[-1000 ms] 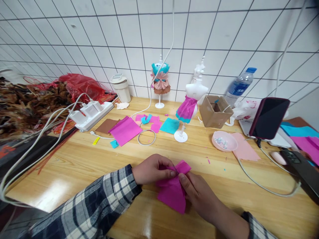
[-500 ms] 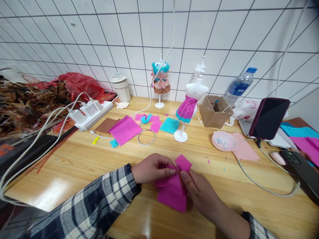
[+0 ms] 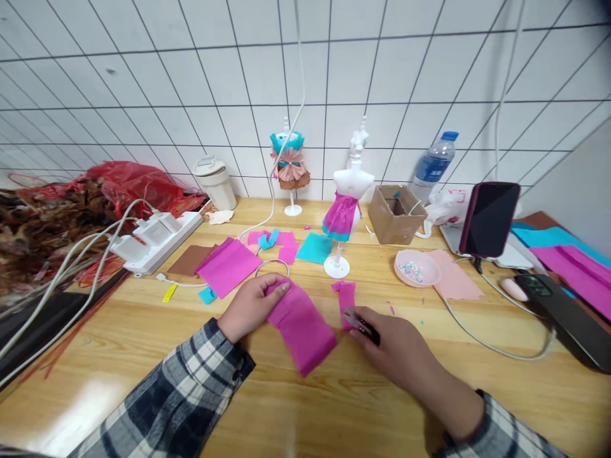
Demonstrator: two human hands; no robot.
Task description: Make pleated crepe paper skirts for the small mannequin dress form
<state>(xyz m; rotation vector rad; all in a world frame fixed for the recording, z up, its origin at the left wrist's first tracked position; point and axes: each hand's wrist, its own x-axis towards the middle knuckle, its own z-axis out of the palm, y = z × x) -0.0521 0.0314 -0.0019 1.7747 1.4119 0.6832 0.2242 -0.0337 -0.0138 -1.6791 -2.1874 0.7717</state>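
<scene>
Magenta strip, apparently crepe paper, slants from the left hand over the tabletop, in front of the bare-shouldered dress form. The left grip pinches its upper end, thumb on top; whether the folded lower end touches the wood is hard to tell. The right grip is closed around a small black-handled tool, its metal tip over a narrow magenta offcut lying just beyond.

The strip looks very light and limp: it bends under its own weight and should drift or curl if let go. Being matt, it probably does not slip much, but it likely tears, creases or stretches under a hard pull. It seems best held flat between thumb and fingers near a corner, with light pressure, and steadied along an edge rather than squeezed mid-length.
</scene>
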